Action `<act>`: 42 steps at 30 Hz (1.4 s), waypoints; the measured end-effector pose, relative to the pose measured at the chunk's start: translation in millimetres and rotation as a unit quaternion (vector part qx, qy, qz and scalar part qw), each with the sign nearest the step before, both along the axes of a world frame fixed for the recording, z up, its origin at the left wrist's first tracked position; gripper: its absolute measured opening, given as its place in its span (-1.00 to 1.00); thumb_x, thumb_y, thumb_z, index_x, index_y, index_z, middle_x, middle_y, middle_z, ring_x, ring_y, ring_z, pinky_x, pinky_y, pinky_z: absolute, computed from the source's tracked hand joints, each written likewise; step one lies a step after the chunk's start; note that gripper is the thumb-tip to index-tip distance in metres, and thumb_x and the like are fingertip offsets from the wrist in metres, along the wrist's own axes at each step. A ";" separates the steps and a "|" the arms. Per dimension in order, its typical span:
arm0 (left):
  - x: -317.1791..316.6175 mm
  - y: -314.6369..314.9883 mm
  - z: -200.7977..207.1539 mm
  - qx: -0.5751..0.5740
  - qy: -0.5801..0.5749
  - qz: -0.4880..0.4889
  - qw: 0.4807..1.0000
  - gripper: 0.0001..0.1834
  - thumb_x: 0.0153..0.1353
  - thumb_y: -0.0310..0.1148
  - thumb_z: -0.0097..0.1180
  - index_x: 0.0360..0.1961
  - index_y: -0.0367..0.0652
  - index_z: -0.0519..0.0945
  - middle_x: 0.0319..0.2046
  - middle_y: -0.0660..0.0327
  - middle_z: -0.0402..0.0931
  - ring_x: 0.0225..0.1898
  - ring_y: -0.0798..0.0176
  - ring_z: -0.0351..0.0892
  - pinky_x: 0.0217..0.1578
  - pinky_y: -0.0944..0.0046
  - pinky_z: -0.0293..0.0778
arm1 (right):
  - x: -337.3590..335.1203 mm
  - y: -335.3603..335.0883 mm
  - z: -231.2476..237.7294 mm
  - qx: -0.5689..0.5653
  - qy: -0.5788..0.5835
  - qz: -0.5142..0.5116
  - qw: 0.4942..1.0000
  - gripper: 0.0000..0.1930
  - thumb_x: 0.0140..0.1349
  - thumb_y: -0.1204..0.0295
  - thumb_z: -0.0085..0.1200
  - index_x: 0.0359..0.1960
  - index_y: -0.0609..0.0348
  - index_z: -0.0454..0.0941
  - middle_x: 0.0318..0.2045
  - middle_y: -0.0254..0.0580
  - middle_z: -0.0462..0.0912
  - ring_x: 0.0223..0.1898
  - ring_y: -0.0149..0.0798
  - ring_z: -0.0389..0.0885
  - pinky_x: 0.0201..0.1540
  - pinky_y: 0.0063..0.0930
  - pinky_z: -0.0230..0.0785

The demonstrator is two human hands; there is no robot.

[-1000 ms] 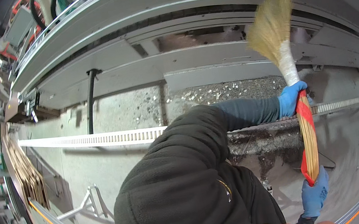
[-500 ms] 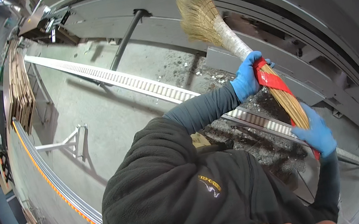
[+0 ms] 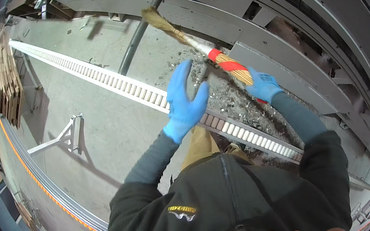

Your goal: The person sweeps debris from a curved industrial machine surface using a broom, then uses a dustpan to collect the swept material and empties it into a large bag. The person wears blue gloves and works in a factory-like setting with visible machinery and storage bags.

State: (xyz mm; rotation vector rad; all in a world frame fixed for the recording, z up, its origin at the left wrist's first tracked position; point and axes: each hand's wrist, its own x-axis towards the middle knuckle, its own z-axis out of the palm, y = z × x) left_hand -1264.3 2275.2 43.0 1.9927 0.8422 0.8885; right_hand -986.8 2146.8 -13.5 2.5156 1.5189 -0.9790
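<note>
A straw broom with red tape around its handle slants up and left, its bristles near a dark pipe. My right hand, in a blue glove, is wrapped round the lower end of the handle. My left hand, gloved the same way, hovers over the long roller rail with thumb and fingers apart and nothing in it. Broken bits of debris litter the floor under the broom, beside the machine's base.
A large grey machine runs along the right and far side. The dark pipe slopes between machine and rail. On the left stand a metal support leg, stacked brown boards and an orange-edged rail.
My left hand has let go of the broom and moved left, opening. The broom is lower and farther from me, held by the right hand alone.
</note>
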 end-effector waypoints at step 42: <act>136.3 -112.1 -31.9 -0.018 0.110 -0.187 0.976 -0.63 0.34 -0.45 0.23 0.14 -0.29 0.68 0.07 -0.05 0.71 0.16 0.01 0.68 0.23 0.13 0.50 | 85.4 -375.6 66.8 0.160 0.531 -0.553 0.622 -0.44 0.45 0.41 0.13 0.46 0.21 0.36 -0.13 -0.17 0.65 -0.38 -0.26 0.72 -0.33 -0.40 0.64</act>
